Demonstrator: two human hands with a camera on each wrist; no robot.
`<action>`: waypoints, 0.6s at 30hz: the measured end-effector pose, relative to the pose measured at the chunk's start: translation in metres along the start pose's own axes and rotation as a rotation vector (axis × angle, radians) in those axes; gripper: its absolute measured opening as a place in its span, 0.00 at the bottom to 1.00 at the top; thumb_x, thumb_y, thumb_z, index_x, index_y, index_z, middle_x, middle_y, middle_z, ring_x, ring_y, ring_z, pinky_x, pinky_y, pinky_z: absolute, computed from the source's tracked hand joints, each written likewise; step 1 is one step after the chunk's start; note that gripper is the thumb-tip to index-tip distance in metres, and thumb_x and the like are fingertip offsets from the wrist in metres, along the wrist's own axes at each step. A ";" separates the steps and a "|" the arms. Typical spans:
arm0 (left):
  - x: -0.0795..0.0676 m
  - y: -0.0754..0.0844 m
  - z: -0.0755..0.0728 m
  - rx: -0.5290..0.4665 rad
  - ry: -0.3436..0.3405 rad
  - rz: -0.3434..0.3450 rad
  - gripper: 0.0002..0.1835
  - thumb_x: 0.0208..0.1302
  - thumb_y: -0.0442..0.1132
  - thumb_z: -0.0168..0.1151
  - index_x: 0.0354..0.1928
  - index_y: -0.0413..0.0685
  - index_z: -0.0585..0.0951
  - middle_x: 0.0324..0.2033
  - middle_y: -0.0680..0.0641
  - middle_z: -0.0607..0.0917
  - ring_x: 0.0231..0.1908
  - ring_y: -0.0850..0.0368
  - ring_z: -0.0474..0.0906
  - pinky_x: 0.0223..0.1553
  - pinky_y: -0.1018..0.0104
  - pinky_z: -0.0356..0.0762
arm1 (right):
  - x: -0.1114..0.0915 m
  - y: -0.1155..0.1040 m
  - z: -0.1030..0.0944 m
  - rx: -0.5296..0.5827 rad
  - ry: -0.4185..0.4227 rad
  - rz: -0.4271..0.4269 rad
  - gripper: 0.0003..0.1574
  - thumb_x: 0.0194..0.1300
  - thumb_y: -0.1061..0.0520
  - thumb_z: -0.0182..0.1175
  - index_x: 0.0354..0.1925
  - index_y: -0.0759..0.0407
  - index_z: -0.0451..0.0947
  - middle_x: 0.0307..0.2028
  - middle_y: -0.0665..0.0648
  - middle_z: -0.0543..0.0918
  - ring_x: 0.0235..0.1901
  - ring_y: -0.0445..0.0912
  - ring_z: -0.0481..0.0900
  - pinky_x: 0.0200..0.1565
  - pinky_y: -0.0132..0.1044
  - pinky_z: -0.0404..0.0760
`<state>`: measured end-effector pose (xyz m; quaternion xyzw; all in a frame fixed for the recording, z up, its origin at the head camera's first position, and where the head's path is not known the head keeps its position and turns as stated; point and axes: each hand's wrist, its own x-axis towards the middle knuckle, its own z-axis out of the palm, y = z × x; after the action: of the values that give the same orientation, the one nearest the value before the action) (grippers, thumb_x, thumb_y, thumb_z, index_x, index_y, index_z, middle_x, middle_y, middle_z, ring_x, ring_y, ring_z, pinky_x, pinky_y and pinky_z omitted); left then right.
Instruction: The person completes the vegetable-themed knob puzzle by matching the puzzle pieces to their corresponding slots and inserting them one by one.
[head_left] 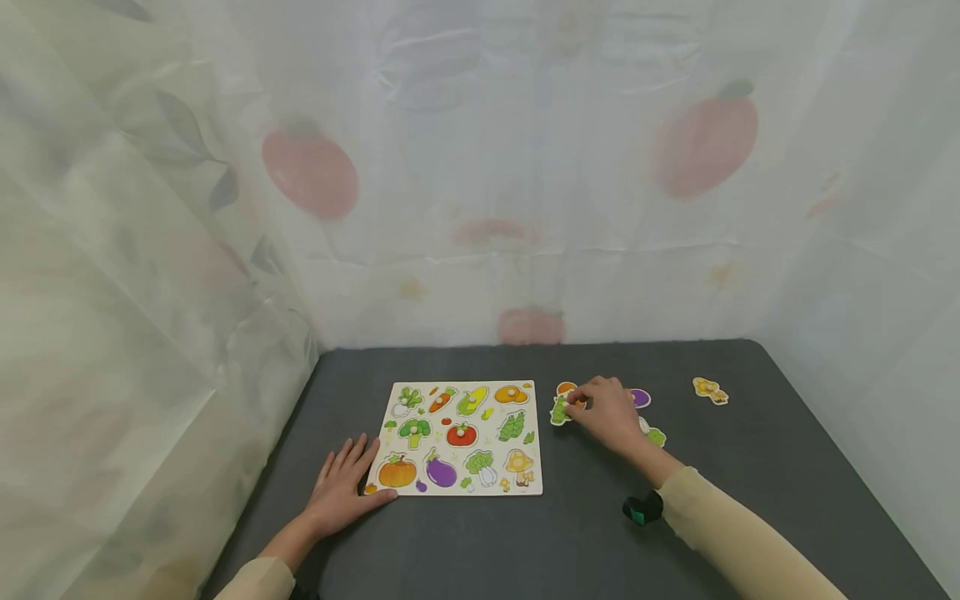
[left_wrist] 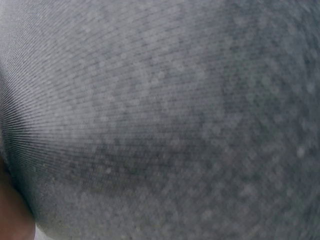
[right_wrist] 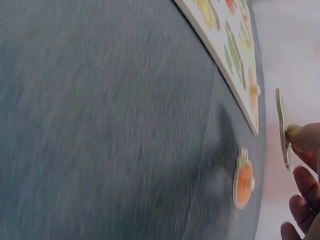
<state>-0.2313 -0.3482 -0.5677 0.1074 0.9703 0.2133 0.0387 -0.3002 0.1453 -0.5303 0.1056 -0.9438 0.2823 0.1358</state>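
My right hand [head_left: 606,414] pinches a green, pea-pod-like puzzle piece [head_left: 558,411] between thumb and fingertips. In the right wrist view that piece [right_wrist: 282,127] is edge-on, lifted off the table. An orange knobbed piece [right_wrist: 243,185] lies below it. The flat vegetable puzzle board [head_left: 480,489] is left of this hand, with knobs on several of its pictures. My left hand [head_left: 341,492] lies with straight fingers along the board's lower left corner, thumb on its bottom edge. The left wrist view shows mostly blurred grey cloth.
Beyond my right hand lie a purple eggplant piece [head_left: 640,398] and a green-and-white leafy piece [head_left: 655,435]. A yellow mushroom piece [head_left: 710,390] sits farther right. The dark grey table [head_left: 480,550] ends at white printed curtains [head_left: 465,167] behind and at both sides.
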 end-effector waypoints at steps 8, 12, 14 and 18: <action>-0.001 0.001 -0.001 0.000 0.004 -0.002 0.58 0.58 0.72 0.65 0.82 0.49 0.56 0.79 0.37 0.53 0.78 0.33 0.41 0.73 0.33 0.32 | 0.007 -0.027 0.022 0.004 -0.040 -0.043 0.06 0.60 0.45 0.74 0.33 0.43 0.90 0.37 0.48 0.83 0.44 0.53 0.76 0.46 0.54 0.73; -0.001 0.002 -0.002 0.002 0.001 -0.008 0.58 0.58 0.73 0.65 0.82 0.49 0.56 0.79 0.37 0.53 0.78 0.34 0.41 0.73 0.33 0.32 | 0.008 -0.037 0.031 0.024 -0.051 -0.052 0.06 0.60 0.45 0.75 0.33 0.43 0.90 0.37 0.47 0.82 0.43 0.50 0.75 0.47 0.53 0.72; -0.001 0.002 -0.002 0.001 -0.001 -0.009 0.58 0.58 0.73 0.65 0.82 0.49 0.56 0.79 0.37 0.53 0.78 0.34 0.41 0.73 0.33 0.31 | 0.008 -0.040 0.035 0.030 -0.051 -0.054 0.06 0.59 0.45 0.75 0.32 0.43 0.90 0.36 0.47 0.82 0.43 0.50 0.75 0.47 0.53 0.71; -0.001 0.003 -0.002 -0.005 -0.003 -0.009 0.58 0.58 0.72 0.66 0.82 0.49 0.56 0.79 0.37 0.53 0.78 0.34 0.41 0.73 0.33 0.31 | 0.011 -0.046 0.042 0.020 -0.046 -0.063 0.06 0.58 0.45 0.76 0.31 0.42 0.90 0.32 0.45 0.80 0.42 0.49 0.75 0.48 0.52 0.72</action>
<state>-0.2300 -0.3468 -0.5646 0.1031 0.9703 0.2151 0.0414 -0.3058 0.0828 -0.5381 0.1429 -0.9399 0.2851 0.1219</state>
